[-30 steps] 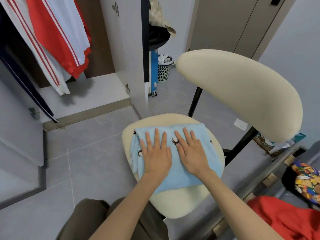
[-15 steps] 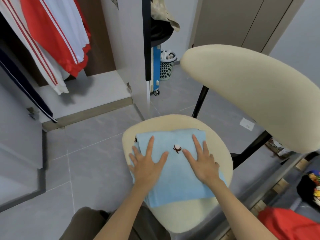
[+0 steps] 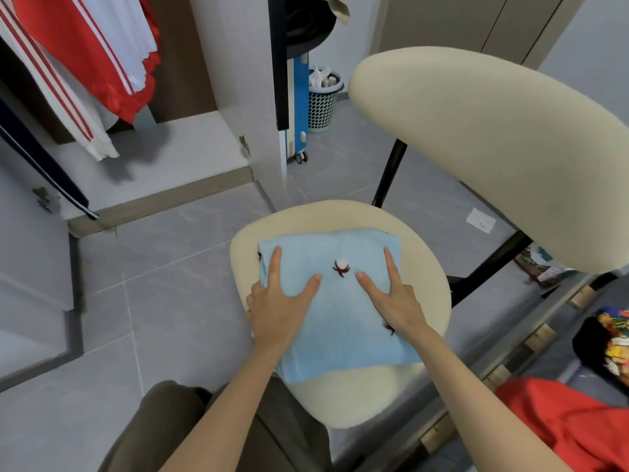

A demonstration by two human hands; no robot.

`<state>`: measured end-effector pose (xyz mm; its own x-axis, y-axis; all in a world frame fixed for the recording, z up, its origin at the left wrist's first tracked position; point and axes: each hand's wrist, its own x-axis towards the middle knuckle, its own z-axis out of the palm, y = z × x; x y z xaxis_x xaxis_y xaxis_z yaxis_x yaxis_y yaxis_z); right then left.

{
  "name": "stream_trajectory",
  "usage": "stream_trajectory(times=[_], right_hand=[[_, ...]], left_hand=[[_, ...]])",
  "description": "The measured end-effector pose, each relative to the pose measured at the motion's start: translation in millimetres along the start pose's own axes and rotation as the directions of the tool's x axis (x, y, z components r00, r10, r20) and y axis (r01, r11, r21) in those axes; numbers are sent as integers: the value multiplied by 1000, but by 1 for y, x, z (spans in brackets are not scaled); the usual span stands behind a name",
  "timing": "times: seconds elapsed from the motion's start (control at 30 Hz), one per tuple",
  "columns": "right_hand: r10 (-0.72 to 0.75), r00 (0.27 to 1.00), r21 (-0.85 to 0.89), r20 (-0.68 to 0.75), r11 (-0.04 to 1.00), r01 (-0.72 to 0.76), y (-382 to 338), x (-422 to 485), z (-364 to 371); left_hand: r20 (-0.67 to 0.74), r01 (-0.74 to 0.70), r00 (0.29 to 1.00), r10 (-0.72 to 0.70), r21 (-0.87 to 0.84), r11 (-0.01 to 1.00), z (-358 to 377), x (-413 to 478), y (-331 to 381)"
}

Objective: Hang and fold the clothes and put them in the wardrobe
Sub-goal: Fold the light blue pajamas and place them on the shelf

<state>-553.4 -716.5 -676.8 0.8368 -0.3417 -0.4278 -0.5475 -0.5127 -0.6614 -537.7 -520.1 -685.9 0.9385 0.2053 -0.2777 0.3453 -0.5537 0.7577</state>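
Lying folded on the cream padded chair seat (image 3: 357,396), the light blue towel-like cloth (image 3: 340,321) has both hands on it, apart. The left hand (image 3: 282,301) curls its outer fingers round the left edge; the right hand (image 3: 401,304) hides its outer fingers, so I cannot tell its grip.
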Motion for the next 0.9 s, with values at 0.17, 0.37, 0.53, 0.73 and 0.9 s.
stream_trajectory(times=[0.17, 0.37, 0.53, 0.73, 0.9], right_hand=[[62, 998, 85, 30, 994, -64, 0, -8, -2], [42, 993, 137, 110, 989, -57, -1, -17, -1], [7, 991, 213, 134, 976, -36, -5, -20, 1], [-24, 998, 274, 54, 962, 8, -15, -16, 11], [-82, 996, 293, -21, 952, 85, -57, -4, 13]], left_hand=[[70, 45, 997, -35, -160, 986, -10, 5, 0], [142, 93, 988, -64, -202, 975, -18, 7, 2], [195, 56, 980, -28, -140, 989, -27, 10, 2], [178, 62, 984, -16, -257, 964, -30, 22, -4], [146, 49, 989, 3, -351, 935, -54, 55, 4]])
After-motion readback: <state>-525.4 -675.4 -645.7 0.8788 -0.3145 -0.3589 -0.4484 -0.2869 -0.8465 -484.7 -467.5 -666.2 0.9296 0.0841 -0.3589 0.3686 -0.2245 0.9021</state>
